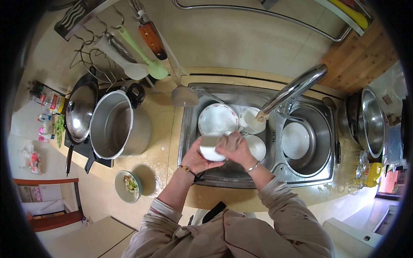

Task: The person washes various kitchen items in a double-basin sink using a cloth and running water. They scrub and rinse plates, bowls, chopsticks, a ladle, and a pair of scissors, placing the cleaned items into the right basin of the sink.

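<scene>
My left hand (198,159) grips a white bowl (211,146) over the left basin of a stainless-steel sink (222,182). At the bowl's right side is my right hand (238,150), blurred; whether it holds a cloth or sponge cannot be told. Below and behind the hands, a floral-rimmed white plate (218,118) lies in the basin beside a white bowl (252,121) and another white bowl (256,148). In the right basin rests one more white dish (295,140). The chrome faucet (293,87) reaches over the left basin, with something pale at its spout.
Left of the sink stand a large metal pot (140,129) and a lidded wok (79,113). A bowl of food scraps (128,187) sits near the counter's front edge. Utensils, including a metal spatula (184,95), hang behind. Steel basins (371,122) and glass mugs (356,171) are at right.
</scene>
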`<action>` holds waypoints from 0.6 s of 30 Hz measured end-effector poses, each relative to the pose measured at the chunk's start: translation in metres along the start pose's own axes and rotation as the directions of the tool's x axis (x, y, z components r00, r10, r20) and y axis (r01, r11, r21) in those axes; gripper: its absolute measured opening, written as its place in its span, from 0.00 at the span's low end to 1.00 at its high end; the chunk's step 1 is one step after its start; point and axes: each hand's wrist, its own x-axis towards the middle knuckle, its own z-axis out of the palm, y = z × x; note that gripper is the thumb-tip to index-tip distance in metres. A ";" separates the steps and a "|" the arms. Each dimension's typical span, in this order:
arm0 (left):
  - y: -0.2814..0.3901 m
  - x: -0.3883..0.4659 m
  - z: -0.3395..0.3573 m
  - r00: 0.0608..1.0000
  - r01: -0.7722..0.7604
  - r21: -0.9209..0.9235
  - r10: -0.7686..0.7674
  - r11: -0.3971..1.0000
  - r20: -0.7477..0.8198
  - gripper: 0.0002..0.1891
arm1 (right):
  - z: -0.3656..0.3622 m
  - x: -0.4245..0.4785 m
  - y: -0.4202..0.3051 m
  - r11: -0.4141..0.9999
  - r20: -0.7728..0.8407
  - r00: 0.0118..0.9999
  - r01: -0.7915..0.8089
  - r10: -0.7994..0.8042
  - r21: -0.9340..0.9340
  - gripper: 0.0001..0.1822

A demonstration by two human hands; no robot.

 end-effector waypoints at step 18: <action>-0.007 -0.010 0.007 0.962 -0.035 0.803 0.239 0.594 -0.135 0.40 | 0.015 0.058 -0.005 0.987 0.635 0.772 0.122 -0.029 -0.103 0.08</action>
